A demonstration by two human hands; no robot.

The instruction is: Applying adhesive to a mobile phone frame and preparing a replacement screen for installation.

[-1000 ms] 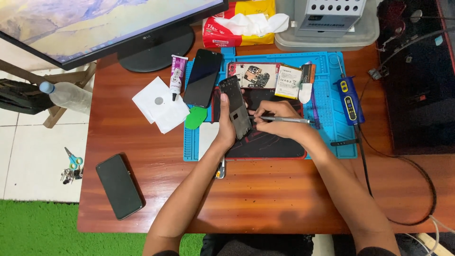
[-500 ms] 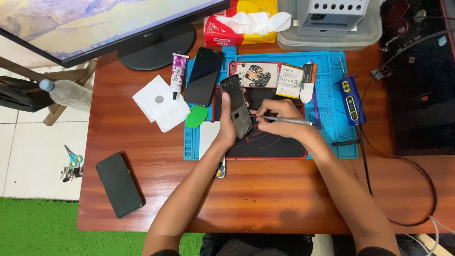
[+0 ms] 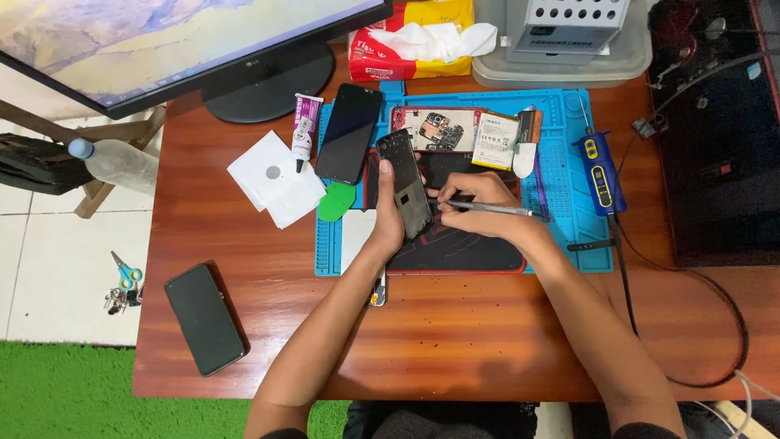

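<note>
My left hand (image 3: 388,223) holds a dark phone frame (image 3: 405,180) tilted up on its edge above a black pad (image 3: 471,248) on the blue work mat (image 3: 569,175). My right hand (image 3: 479,203) grips a thin metal tool (image 3: 491,210) like a pen, with its tip against the frame's lower right side. Behind the hands lie an opened phone body with bare circuit boards (image 3: 432,128), a white phone battery (image 3: 496,140) and a black phone screen (image 3: 349,132).
A glue tube (image 3: 304,128), white paper (image 3: 275,177) and a green pick (image 3: 335,201) lie left of the mat. A blue electric screwdriver (image 3: 600,171) rests at the right. A monitor stand (image 3: 264,89), tissue pack (image 3: 410,39), grey tray (image 3: 569,57) and another black phone (image 3: 204,318) surround the work.
The phone frame and both hands stay in nearly the same place. The tool tip has shifted slightly along the frame's side.
</note>
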